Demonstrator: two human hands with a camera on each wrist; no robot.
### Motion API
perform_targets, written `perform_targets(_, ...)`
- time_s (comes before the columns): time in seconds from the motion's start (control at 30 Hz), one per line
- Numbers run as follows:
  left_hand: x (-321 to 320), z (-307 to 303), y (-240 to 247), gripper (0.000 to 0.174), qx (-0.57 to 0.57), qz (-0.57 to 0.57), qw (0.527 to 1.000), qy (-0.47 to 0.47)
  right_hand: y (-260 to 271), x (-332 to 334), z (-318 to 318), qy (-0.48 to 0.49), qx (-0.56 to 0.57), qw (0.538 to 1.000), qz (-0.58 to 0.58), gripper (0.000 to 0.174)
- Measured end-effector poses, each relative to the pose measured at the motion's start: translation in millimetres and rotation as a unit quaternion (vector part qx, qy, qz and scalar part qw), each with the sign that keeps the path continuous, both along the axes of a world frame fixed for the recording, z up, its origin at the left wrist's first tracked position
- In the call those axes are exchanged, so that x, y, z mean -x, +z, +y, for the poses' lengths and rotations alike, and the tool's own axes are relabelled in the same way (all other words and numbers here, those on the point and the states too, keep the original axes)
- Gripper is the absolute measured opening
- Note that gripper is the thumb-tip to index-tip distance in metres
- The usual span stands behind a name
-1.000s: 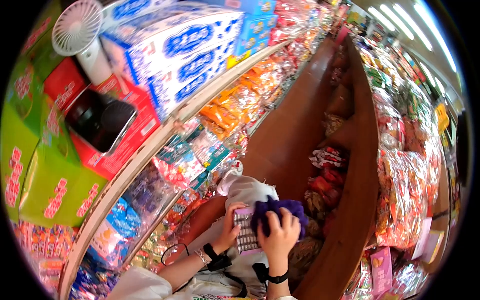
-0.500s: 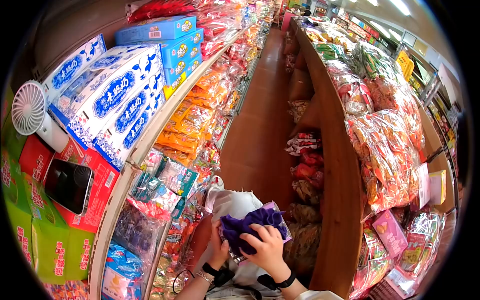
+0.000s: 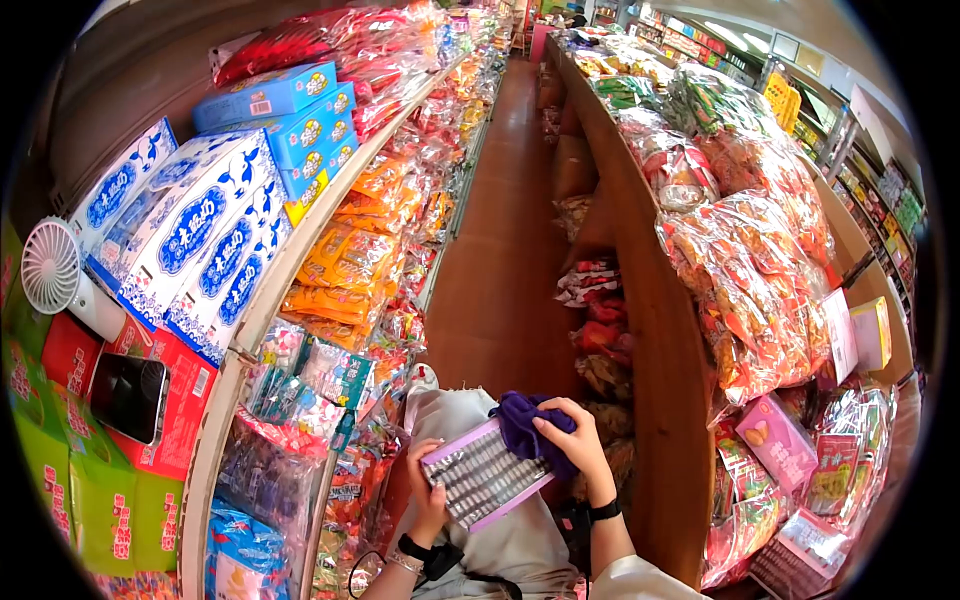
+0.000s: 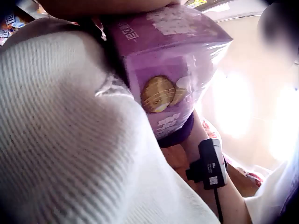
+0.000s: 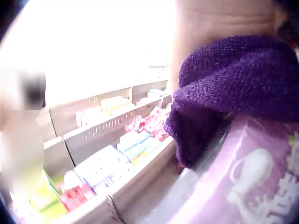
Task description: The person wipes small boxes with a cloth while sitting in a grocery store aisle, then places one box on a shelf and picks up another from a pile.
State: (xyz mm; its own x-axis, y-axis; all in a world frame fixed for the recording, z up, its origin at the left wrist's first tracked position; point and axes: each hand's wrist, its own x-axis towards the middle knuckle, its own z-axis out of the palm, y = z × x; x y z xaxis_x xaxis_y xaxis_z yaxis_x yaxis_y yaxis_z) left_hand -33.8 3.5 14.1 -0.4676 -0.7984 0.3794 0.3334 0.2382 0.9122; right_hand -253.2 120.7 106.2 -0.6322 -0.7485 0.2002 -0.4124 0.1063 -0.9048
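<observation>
Over slid the purple cloth [image 3: 524, 425] to the box's [image 3: 487, 477] far right corner! From the head, the left hand [image 3: 428, 498] gripped the box's left edge above pale trousers [image 3: 515, 555]; the right hand [image 3: 578, 440] clutched the cloth, fingers curled. Left wrist: the box tilted beside ribbed fabric [image 4: 70, 126]. Right wrist: cloth bunched against box.

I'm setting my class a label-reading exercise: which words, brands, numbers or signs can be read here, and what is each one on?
"酸奶", on the blue-and-white cartons; the character before it is unclear.
Lilac biscuit box: white lettering, too blurred.
Purple cloth: no text visible.
Green boxes: lettering too small.
Blue boxes: logo too small.
Other packets: too small or blurred.
</observation>
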Motion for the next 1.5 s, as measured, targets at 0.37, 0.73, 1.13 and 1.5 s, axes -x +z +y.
perform_targets(0.37,-17,-8,-6,0.070,-0.063,-0.002,0.998,-0.003,-41,-32,54,0.022,0.040,0.952,-0.303,0.018)
perform_targets(0.73,-24,4,25,0.067,-0.040,-0.072,0.991,-0.109,21,-56,71,-0.109,0.143,0.928,-0.326,0.021)
perform_targets(1.13,-18,-4,25,0.089,0.143,-0.082,0.958,-0.235,43,-48,60,-0.195,0.338,0.889,-0.240,0.030)
perform_targets(1.5,-4,6,-27,0.066,0.091,-0.155,0.976,-0.122,34,-80,38,-0.157,0.253,0.943,-0.146,0.033)
